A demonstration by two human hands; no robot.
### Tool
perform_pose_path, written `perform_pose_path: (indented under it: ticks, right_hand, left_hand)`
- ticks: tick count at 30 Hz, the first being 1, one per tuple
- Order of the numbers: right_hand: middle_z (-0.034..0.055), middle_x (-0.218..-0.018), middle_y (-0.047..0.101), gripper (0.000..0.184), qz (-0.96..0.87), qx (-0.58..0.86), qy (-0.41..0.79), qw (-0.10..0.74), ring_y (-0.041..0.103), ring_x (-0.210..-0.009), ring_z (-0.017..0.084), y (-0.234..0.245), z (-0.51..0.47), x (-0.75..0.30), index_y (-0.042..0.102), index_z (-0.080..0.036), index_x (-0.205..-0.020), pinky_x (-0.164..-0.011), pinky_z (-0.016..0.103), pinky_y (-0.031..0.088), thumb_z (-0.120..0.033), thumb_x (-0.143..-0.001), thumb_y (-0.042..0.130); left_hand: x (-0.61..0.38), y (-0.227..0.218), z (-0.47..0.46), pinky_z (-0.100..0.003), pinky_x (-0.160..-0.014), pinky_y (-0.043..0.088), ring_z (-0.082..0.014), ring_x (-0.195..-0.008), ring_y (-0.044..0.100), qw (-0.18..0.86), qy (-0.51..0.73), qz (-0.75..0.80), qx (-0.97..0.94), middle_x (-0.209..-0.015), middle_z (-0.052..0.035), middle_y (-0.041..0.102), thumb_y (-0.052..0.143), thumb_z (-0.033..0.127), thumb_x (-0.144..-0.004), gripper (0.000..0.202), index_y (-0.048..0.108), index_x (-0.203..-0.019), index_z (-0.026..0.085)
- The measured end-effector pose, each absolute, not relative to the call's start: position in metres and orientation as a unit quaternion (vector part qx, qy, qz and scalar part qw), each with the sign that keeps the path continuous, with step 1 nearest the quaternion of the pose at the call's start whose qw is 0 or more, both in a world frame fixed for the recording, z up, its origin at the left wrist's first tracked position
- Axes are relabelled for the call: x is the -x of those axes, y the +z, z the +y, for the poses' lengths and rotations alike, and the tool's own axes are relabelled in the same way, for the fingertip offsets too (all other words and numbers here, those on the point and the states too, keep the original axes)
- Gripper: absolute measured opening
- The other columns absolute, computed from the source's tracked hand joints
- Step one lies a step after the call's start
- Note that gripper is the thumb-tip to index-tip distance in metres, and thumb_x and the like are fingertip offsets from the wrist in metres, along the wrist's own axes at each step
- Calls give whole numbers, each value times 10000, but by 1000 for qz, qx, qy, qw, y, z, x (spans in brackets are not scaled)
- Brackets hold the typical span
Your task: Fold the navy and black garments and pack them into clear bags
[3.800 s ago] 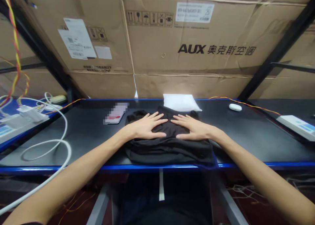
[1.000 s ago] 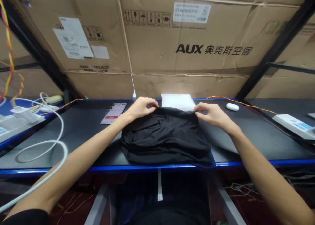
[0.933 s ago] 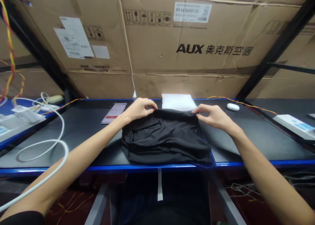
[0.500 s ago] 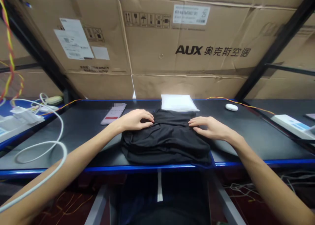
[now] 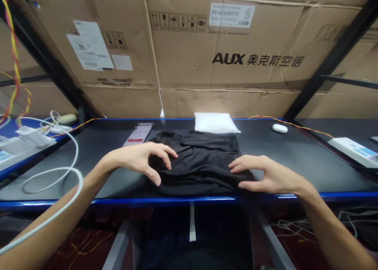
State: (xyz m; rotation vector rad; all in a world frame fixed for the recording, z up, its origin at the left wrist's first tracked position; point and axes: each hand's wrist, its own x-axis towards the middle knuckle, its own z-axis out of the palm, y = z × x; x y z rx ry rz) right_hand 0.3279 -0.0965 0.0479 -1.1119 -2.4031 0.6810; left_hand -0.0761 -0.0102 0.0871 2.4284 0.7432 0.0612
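A black cloth garment (image 5: 201,165) lies folded and wrinkled at the front middle of the dark tabletop; its exact kind cannot be made out. Over its left side is my left hand (image 5: 147,159), thumb and fingers spread apart with nothing between them. My right hand (image 5: 262,173) is at the garment's right edge, its fingers parted from the thumb and pointing inward. Whether the fingertips of either hand touch the cloth is hard to tell. Just behind the garment lies a white flat packet (image 5: 216,122).
A phone (image 5: 138,135) lies behind my left hand, and a small white case (image 5: 280,128) sits at the back right. Power strips (image 5: 26,144) stand on the left, with a white cable (image 5: 77,156) looping over my left forearm. Cardboard (image 5: 183,73) walls off the back.
Both hands have come off the garment's back fold and moved toward the front edge, the left also outward. Their fingers have opened wider. The garment's back left part now shows.
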Motion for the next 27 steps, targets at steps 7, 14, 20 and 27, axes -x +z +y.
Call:
perform_pose_path:
  ticks: [7,14,20,27]
  right_hand:
    - [18,-932,786,190,-807,486,212,260,721,-867,233,45,-87,-333,771,-262,-963,-778,338,571,-385,-904,638]
    - [5,-771,705,243,-761,541,168,316,607,-642,185,32,-55,-336,689,-233,-946,-604,314,497,-457,-861,644]
    - [-46,-639,588,236,-778,548,153,266,540,-572,165,21,-47,-333,642,-249,-960,-556,294,460,-441,-823,648]
    - [29,-845,681,192,-786,535,62,303,626,-720,201,31,-49,-326,668,-244,-945,-689,348,532,-409,-855,626]
  left_hand:
    - [67,85,-5,-251,-824,513,-183,-907,691,254,122,338,-898,-993,-24,755,630,449,-894,254,734,-945,223]
    - [57,63,22,-277,-729,479,-194,-763,669,99,193,448,-867,-851,-8,738,565,498,-893,326,711,-1001,227]
    - [65,44,29,-331,-798,498,-253,-895,694,54,169,473,-863,-961,-57,757,580,488,-881,329,717,-1044,237]
    - [76,54,19,-320,-759,481,-257,-904,672,-26,167,528,-832,-988,-72,721,574,573,-865,448,678,-1112,214]
